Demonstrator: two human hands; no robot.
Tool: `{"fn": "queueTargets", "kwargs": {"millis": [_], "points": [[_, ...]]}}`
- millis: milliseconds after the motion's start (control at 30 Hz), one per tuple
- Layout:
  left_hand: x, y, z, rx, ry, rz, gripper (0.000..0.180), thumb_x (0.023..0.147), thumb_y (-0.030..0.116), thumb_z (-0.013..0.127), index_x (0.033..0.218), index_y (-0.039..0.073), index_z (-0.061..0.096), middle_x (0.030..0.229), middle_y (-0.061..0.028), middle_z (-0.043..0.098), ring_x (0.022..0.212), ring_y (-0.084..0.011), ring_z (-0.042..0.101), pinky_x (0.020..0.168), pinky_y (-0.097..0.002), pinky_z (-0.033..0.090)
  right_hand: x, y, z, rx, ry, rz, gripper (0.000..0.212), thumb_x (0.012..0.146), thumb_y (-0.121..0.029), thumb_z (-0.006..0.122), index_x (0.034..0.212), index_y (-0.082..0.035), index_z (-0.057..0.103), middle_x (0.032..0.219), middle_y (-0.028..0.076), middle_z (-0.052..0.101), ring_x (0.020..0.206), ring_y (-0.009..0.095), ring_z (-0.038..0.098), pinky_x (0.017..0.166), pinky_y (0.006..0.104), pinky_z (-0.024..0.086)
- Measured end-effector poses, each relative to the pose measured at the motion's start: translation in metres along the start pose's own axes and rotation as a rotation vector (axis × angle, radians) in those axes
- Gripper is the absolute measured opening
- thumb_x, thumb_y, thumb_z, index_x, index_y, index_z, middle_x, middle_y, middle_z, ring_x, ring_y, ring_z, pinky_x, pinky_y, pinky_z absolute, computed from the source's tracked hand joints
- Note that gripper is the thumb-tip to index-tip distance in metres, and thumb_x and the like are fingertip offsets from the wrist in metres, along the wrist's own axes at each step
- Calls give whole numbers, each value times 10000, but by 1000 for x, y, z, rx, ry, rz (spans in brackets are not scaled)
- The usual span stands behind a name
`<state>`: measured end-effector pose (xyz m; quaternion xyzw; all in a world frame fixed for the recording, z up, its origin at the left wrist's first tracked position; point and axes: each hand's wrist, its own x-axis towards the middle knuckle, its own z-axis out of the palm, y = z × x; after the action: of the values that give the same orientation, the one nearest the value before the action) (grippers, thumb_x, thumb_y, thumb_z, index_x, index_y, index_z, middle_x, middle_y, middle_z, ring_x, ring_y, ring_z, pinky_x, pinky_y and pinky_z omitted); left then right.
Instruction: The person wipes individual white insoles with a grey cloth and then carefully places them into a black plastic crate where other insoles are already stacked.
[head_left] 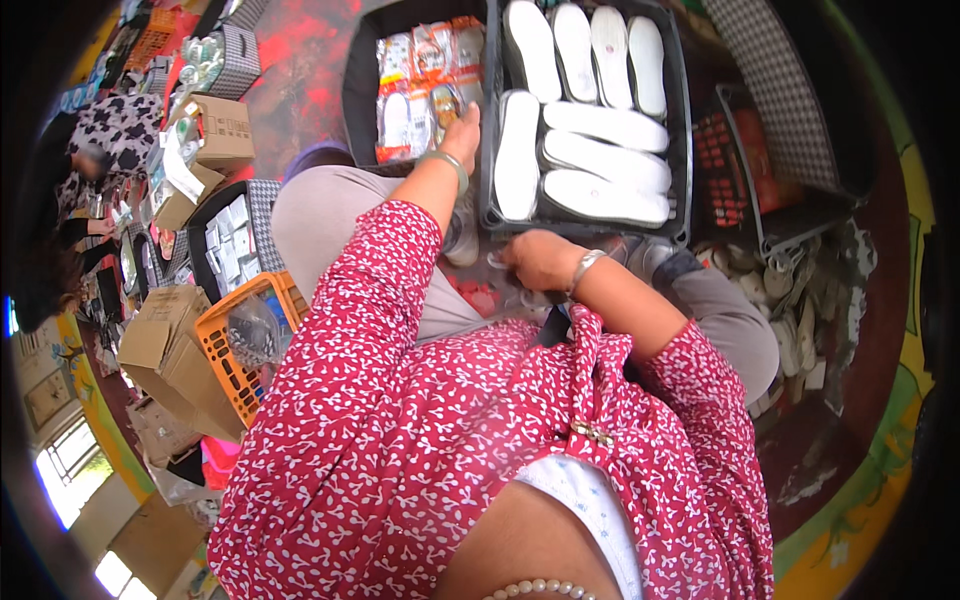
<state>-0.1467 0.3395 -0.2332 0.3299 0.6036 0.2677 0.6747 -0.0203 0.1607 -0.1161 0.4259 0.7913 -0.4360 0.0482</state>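
Two dark fabric storage boxes stand side by side before me. The left box (362, 80) holds clear plastic packets (396, 108) with orange and white print. My left hand (462, 138) is at its near right corner, closed on the edge of one packet (446, 104); the fingertips are partly hidden. White shoe insoles (610, 130) fill the right box (685, 120), some lying lengthwise and some crosswise. Below that box's near edge, my right hand (541, 260) is closed with the fingers together. What it pinches, perhaps clear plastic, is too small to make out.
To the right lean a checked box lid (790, 90) and a red basket (715, 165), with pale shoe pieces (795, 300) heaped below. An orange crate (215, 345), cardboard boxes (170, 345) and filled bins stand at the left. Another person's hand (100, 227) shows at far left.
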Motion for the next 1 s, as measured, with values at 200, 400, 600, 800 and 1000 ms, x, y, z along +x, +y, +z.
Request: {"fn": "queueTargets", "kwargs": {"millis": [200,400,600,800,1000], "points": [[-44,53,13,40,56,68,562,908,402,374,1263,-32,407,1332,-198,400,1273,-279,328,1022,-393,262,9,24,2,35,464,87,219,701,-56,524,885,-32,641,951,199,598,865,332,598,767,376,474],[-143,73,24,92,-205,424,608,892,512,412,1261,29,441,1255,-132,485,1182,-230,434,985,-357,317,-43,6,-67,1303,453,-1,198,866,-136,537,1007,-35,633,841,28,644,742,100,593,698,248,482],[-212,61,25,-219,-696,294,528,845,291,617,1268,58,405,1144,-39,534,1040,-152,522,909,-321,420,-49,-30,-85,1432,610,88,214,890,-179,530,1028,-33,603,838,0,615,736,89,568,629,231,464],[-197,103,15,-191,-227,435,248,783,90,646,1013,41,566,906,-45,619,822,-136,592,729,-298,482,-76,-26,-89,203,1038,101,301,803,-215,564,1026,-16,591,865,213,617,803,386,580,724,401,466],[-69,163,-25,256,375,769,409,769,270,580,993,-63,501,947,-236,606,874,-345,600,774,-401,456,-114,-33,-67,383,736,96,253,818,-194,559,982,-17,637,914,189,623,852,342,598,751,383,471]]}}
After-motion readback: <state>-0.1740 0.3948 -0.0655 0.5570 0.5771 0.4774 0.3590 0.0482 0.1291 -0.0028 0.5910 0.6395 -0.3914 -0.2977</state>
